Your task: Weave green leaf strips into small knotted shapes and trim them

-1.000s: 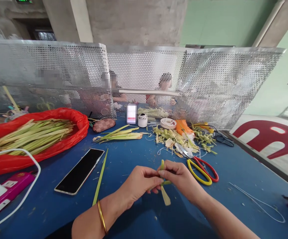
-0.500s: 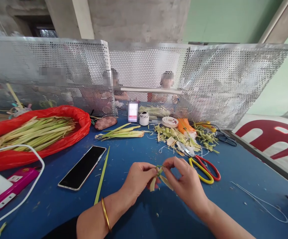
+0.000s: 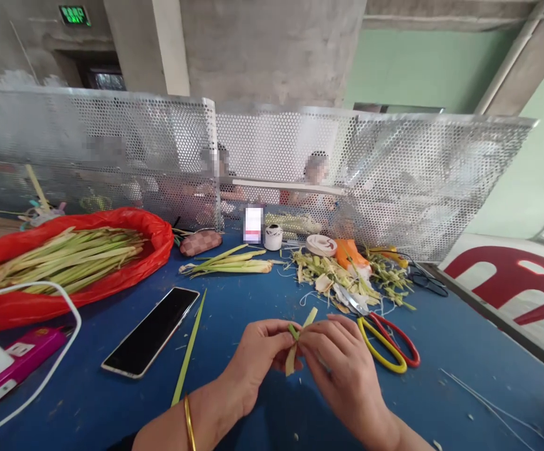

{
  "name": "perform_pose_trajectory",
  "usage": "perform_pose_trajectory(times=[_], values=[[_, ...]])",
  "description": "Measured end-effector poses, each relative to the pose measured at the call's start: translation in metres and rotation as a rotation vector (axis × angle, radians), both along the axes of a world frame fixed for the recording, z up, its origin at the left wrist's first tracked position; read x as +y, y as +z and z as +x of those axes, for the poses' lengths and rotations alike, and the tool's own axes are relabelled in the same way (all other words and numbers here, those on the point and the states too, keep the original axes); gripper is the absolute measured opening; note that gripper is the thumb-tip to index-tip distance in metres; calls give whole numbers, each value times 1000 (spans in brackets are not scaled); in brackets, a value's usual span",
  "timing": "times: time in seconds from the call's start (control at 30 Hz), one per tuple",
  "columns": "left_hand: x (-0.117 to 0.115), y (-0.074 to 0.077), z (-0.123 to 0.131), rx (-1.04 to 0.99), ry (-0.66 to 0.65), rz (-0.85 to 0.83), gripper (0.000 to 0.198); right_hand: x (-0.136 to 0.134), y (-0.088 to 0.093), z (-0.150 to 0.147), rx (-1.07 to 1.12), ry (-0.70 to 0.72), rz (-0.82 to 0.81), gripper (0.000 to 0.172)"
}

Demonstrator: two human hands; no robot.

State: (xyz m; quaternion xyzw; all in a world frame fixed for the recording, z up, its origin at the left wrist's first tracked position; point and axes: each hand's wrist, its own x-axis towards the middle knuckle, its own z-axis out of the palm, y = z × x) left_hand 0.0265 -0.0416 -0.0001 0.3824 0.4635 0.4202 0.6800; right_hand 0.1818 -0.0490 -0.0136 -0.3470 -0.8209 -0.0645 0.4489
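Between my two hands is a small folded piece of green and pale plant leaf strips (image 3: 291,362), with one strip end sticking up and another hanging down. My left hand (image 3: 265,351) pinches it from the left between thumb and fingers. From the right, my right hand (image 3: 342,366) has its fingertips closed on the same piece, hiding part of it. A long green leaf strip (image 3: 190,347) lies on the blue table left of my left forearm. Scissors (image 3: 382,338) with one yellow and one red handle rest just beyond my right hand, blades pointing away.
A black-screened phone (image 3: 152,332) lies at left, near a red bag (image 3: 159,241) of long leaves and a purple power strip (image 3: 18,369). A leaf bundle (image 3: 234,263), a scrap pile (image 3: 333,275) and a white jar (image 3: 273,238) stand farther back. A perforated metal screen (image 3: 276,144) borders the table; people sit behind.
My right hand has turned over the leaf piece, its fingers now curled closer to my left hand. One strip end now points up rather than down. The camera view has tilted upward.
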Motion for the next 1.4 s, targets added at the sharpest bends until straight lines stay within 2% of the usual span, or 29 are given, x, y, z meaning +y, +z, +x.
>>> perform_pose_trajectory(times=[0.43,0.67,0.77,0.9,1.17,1.3,1.4], values=[[1,5,-3,-124,-8,-54,32,11,1,-1,-27,4,204,15],[-1,6,-2,-111,19,-21,33,12,-7,-6,64,-13,176,25],[1,2,-3,-134,14,-28,39,9,-3,-4,3,-13,143,23],[1,1,-3,-139,-4,-7,35,4,5,0,-59,-19,79,19],[2,-1,-1,-114,95,-37,37,0,4,0,-50,-8,24,19],[2,-2,0,-113,147,-44,37,-1,2,-1,-149,-11,61,21],[1,-4,2,-97,137,-32,38,-2,0,-2,-254,22,95,21]])
